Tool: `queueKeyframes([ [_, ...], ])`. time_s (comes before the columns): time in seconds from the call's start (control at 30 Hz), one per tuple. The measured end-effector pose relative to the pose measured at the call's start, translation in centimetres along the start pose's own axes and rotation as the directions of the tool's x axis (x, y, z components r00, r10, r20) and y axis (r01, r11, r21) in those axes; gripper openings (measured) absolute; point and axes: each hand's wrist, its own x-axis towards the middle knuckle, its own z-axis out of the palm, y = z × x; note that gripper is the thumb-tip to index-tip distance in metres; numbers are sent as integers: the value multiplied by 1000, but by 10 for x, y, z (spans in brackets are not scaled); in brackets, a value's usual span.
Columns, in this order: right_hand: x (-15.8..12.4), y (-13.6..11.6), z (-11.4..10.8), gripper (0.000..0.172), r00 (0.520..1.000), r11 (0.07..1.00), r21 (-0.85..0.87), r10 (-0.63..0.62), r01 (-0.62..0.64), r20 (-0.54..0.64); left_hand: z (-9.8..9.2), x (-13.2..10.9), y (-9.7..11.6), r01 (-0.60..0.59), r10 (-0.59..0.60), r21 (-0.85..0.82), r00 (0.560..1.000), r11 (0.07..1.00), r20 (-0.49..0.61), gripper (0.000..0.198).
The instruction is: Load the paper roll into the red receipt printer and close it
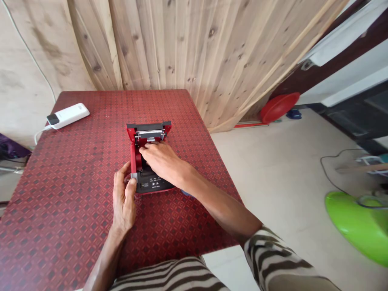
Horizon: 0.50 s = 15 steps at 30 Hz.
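Note:
A small red and black printer (154, 184) sits on the table with its lid (148, 128) raised at the back. It looks like a label or receipt printer, with a roller and metal bar inside the lid and small icons on the front panel. My left hand (124, 198) grips the printer's left side, its thumb on the grey front corner. Reaching over from the right, my right hand (159, 157) has its bent fingers down in the open compartment. Those fingertips are hidden, so whatever they hold cannot be made out. A bit of something blue (187, 193) shows beneath my right forearm.
The table (75, 194) has a red patterned cover and stands against a wooden plank wall (188, 48). A white power bank (69, 116) with a cable lies at the back left. On the floor to the right are a red basin (279, 107) and a green plastic item (357, 226).

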Motion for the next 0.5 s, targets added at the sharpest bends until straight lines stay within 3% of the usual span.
queueKeyframes([
  [0.17,4,1,-8,25,999,1000,1,-15,15,48,-4,1,-5,9,-9,-14,1000,1000,13,62],
  [0.33,-31,-7,-15,18,983,999,42,19,-11,-182,-5,2,-7,38,-38,-16,999,999,18,63],
  [0.4,-53,-2,-18,11,939,990,138,38,10,-342,-5,2,-5,52,-52,-14,998,999,24,64],
  [0.5,-79,24,-13,15,806,896,440,215,62,-552,-6,3,-3,75,-74,-11,997,997,25,67],
])
